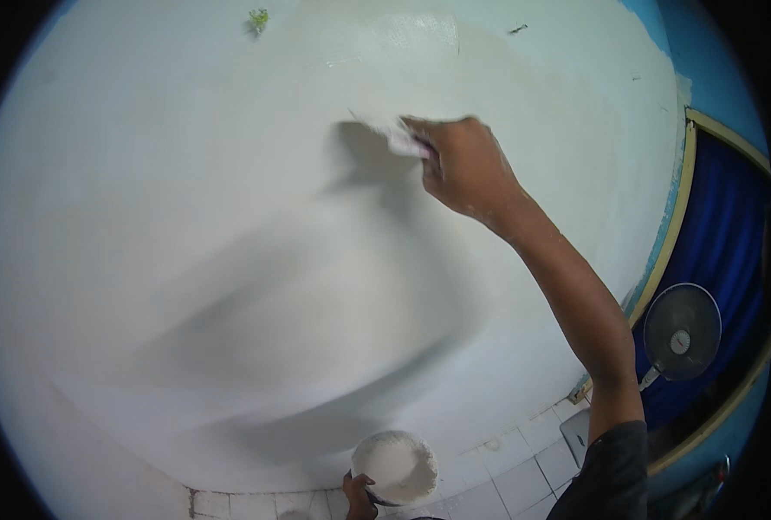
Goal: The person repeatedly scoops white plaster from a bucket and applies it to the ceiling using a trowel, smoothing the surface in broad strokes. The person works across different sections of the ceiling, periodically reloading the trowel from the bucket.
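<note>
My right hand [470, 165] is raised in front of the white wall [230, 173], its fingers wrapped round the handle of a putty knife [403, 141]. The white-smeared blade is blurred by motion and points up and left, close to the wall; I cannot tell whether it touches. At the bottom, my left hand [359, 498] grips the rim of a round tub [431, 472] by its left side. White paste [392, 459] lies inside the tub and coats its rim. A wet, shiny patch [394, 42] shows on the upper wall.
A green tuft [258, 19] and a small dark hook or nail [519, 29] stick out of the wall above. To the right, a fan [682, 332] stands before a blue curtain [719, 225] in a pale doorframe [676, 217]. White tiles [524, 481] cover the floor below.
</note>
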Demonstrator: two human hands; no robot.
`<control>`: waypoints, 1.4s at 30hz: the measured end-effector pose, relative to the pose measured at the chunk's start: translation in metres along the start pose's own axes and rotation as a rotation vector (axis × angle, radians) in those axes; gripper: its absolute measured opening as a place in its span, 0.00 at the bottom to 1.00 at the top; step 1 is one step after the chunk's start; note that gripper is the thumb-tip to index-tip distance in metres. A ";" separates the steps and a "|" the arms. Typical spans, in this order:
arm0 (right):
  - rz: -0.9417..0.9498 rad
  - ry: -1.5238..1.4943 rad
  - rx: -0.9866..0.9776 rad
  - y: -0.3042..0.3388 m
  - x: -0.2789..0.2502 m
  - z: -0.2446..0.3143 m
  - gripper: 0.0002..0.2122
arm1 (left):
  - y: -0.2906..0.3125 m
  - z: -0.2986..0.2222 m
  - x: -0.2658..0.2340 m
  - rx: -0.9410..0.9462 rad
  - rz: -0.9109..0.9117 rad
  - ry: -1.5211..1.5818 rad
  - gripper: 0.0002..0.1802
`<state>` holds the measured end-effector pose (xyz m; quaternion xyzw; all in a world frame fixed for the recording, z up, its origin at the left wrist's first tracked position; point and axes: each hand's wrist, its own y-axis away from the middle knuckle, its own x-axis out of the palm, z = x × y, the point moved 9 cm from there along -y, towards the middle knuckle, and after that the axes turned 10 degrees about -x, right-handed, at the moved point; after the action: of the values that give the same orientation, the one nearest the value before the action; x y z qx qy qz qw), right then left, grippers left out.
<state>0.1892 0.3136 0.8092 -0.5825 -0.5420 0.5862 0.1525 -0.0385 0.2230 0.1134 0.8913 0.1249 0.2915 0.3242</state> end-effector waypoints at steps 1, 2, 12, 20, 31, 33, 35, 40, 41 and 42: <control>-0.054 -0.085 -0.007 -0.014 -0.013 0.008 0.15 | 0.003 0.002 0.002 0.020 0.022 -0.004 0.26; -0.228 -0.108 -0.048 -0.029 -0.028 0.016 0.06 | 0.005 0.009 -0.003 0.037 0.037 -0.010 0.22; -0.438 -0.996 0.248 -0.078 0.030 -0.072 0.13 | 0.004 0.020 -0.010 0.020 -0.057 -0.069 0.31; -0.564 -0.617 0.327 0.044 -0.072 -0.166 0.10 | -0.012 0.041 -0.013 0.013 0.027 0.005 0.34; -0.297 0.513 -0.253 -0.018 -0.010 0.015 0.07 | -0.023 0.066 -0.015 0.023 0.177 0.083 0.28; -0.037 0.486 -0.157 0.017 0.039 0.044 0.20 | -0.015 0.063 -0.016 0.033 0.151 0.076 0.25; 0.019 0.515 -0.172 0.064 0.067 0.045 0.24 | -0.002 0.056 -0.009 0.050 0.119 0.088 0.30; 0.241 0.373 -0.201 0.120 0.099 0.070 0.24 | 0.011 0.054 -0.014 0.037 0.067 0.069 0.31; 0.308 0.259 -0.121 0.099 0.075 0.062 0.24 | 0.012 0.052 -0.007 0.055 0.052 0.061 0.28; 0.371 0.139 -0.042 0.086 0.069 0.056 0.24 | 0.013 0.049 -0.010 0.078 0.031 0.051 0.26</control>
<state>0.1619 0.3128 0.6885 -0.7146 -0.4255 0.5513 0.0666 -0.0168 0.1839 0.0871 0.8974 0.1304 0.3138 0.2816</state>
